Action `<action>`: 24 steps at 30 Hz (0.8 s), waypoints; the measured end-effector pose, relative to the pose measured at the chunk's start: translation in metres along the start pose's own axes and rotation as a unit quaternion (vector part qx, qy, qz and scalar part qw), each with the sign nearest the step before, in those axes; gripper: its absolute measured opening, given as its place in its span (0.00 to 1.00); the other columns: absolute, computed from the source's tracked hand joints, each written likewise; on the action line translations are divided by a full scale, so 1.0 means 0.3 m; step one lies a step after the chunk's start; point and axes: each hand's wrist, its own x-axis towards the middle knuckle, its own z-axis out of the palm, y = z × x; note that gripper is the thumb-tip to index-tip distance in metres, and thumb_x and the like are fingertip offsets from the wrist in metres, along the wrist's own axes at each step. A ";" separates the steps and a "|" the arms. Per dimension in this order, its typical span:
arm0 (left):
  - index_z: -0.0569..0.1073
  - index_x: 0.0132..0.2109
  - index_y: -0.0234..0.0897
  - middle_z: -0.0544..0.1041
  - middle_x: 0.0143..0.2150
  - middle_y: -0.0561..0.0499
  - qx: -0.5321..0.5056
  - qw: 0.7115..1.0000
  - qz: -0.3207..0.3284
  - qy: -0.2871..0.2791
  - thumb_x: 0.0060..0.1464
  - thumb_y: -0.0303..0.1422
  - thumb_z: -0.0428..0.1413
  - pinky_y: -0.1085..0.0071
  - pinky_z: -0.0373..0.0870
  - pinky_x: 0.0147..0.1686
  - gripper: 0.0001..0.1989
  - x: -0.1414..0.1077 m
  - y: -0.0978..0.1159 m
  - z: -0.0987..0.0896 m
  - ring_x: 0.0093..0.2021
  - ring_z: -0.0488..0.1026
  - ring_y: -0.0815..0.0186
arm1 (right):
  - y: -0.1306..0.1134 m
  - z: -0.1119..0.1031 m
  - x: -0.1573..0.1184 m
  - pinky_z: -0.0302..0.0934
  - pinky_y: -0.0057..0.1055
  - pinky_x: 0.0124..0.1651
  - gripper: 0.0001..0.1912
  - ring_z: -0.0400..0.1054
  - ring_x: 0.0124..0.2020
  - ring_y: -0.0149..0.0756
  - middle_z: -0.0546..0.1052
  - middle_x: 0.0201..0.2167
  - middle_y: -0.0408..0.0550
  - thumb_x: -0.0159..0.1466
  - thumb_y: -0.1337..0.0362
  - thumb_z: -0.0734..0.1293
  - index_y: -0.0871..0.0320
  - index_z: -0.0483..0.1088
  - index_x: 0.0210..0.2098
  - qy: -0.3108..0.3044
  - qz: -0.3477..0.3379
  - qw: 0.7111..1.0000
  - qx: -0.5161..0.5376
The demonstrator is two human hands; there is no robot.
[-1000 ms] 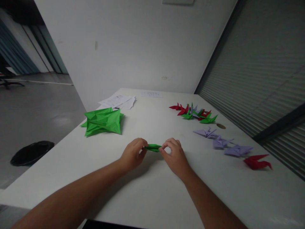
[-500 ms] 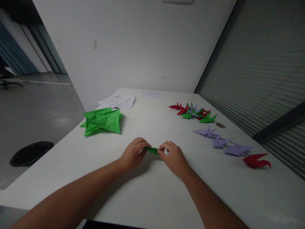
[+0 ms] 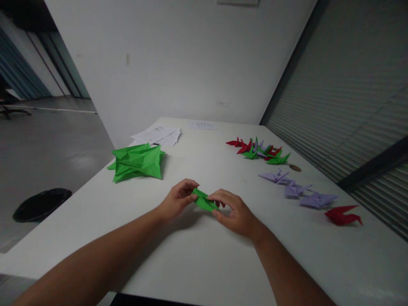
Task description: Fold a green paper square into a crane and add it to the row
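A small piece of folded green paper [image 3: 203, 201] is between my two hands, just above the white table [image 3: 204, 263]. My left hand [image 3: 179, 196] pinches its upper left end between thumb and fingers. At its right end, the fingers of my right hand [image 3: 234, 212] lie over the paper, with the thumb at the lower corner. To the right stand purple paper cranes [image 3: 295, 190] and a red paper crane [image 3: 343, 215]. Larger creased green sheets [image 3: 137, 162] lie in a stack to the left.
A cluster of red, green and purple paper cranes [image 3: 255, 148] sits at the back right. Printed papers [image 3: 157, 135] lie at the back left, and another sheet [image 3: 202, 125] is near the wall. A round hole [image 3: 295, 168] is in the table. A black-lined bin [image 3: 41, 205] stands on the floor.
The green paper has been tilted so that its broader face shows. My right hand has shifted its fingers over the paper's right part, and my left hand has moved slightly up and left.
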 end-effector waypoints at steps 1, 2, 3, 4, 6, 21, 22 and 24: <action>0.76 0.48 0.37 0.76 0.36 0.52 -0.026 1.000 -0.003 0.005 0.55 0.34 0.69 0.73 0.69 0.38 0.16 0.000 -0.003 0.003 0.36 0.73 0.68 | -0.003 -0.001 0.000 0.63 0.34 0.42 0.20 0.67 0.38 0.37 0.76 0.41 0.47 0.62 0.73 0.69 0.54 0.73 0.53 -0.010 -0.006 1.000 0.007; 0.76 0.47 0.37 0.76 0.36 0.52 -0.045 0.999 -0.005 0.009 0.55 0.34 0.70 0.73 0.69 0.37 0.16 0.000 -0.004 0.005 0.36 0.73 0.69 | -0.006 -0.001 -0.001 0.63 0.35 0.43 0.20 0.67 0.39 0.37 0.76 0.41 0.48 0.62 0.73 0.69 0.54 0.73 0.53 -0.022 -0.010 1.000 0.015; 0.75 0.47 0.37 0.76 0.36 0.52 -0.061 0.998 -0.011 0.011 0.55 0.34 0.70 0.73 0.70 0.37 0.15 0.000 -0.004 0.008 0.36 0.74 0.69 | -0.008 0.000 -0.001 0.64 0.35 0.43 0.21 0.67 0.39 0.38 0.76 0.42 0.48 0.62 0.72 0.69 0.54 0.72 0.54 -0.033 -0.013 0.999 0.022; 0.75 0.46 0.37 0.77 0.36 0.52 -0.075 0.997 -0.019 0.011 0.55 0.34 0.70 0.73 0.70 0.37 0.15 0.000 -0.003 0.009 0.36 0.74 0.68 | -0.010 0.001 -0.002 0.64 0.35 0.43 0.21 0.67 0.39 0.38 0.76 0.43 0.49 0.62 0.72 0.70 0.54 0.72 0.54 -0.042 -0.015 0.999 0.027; 0.74 0.45 0.37 0.77 0.36 0.52 -0.096 0.994 -0.043 0.008 0.55 0.34 0.69 0.72 0.72 0.36 0.15 0.000 -0.001 0.011 0.35 0.75 0.68 | -0.012 0.004 -0.003 0.65 0.36 0.44 0.22 0.67 0.40 0.38 0.76 0.43 0.50 0.61 0.73 0.69 0.54 0.72 0.55 -0.050 -0.014 0.998 0.026; 0.77 0.43 0.33 0.80 0.34 0.49 -0.136 0.980 -0.148 0.001 0.51 0.34 0.72 0.72 0.75 0.36 0.15 -0.004 0.004 0.011 0.33 0.78 0.67 | -0.009 0.016 -0.008 0.68 0.37 0.46 0.13 0.71 0.43 0.40 0.75 0.43 0.53 0.68 0.66 0.68 0.55 0.75 0.52 -0.040 -0.044 0.998 -0.006; 0.78 0.43 0.33 0.80 0.34 0.49 -0.137 0.979 -0.151 -0.001 0.51 0.34 0.72 0.72 0.75 0.37 0.15 -0.004 0.005 0.012 0.33 0.78 0.67 | -0.005 0.017 -0.009 0.68 0.36 0.46 0.12 0.71 0.42 0.40 0.75 0.42 0.52 0.69 0.66 0.68 0.55 0.76 0.51 -0.040 -0.046 0.998 -0.013; 0.78 0.42 0.32 0.81 0.34 0.48 -0.137 0.978 -0.157 -0.003 0.51 0.34 0.72 0.71 0.75 0.37 0.15 -0.005 0.008 0.015 0.33 0.78 0.67 | 0.002 0.021 -0.011 0.68 0.35 0.44 0.12 0.71 0.41 0.39 0.75 0.41 0.51 0.68 0.67 0.68 0.55 0.76 0.51 -0.036 -0.053 0.997 -0.031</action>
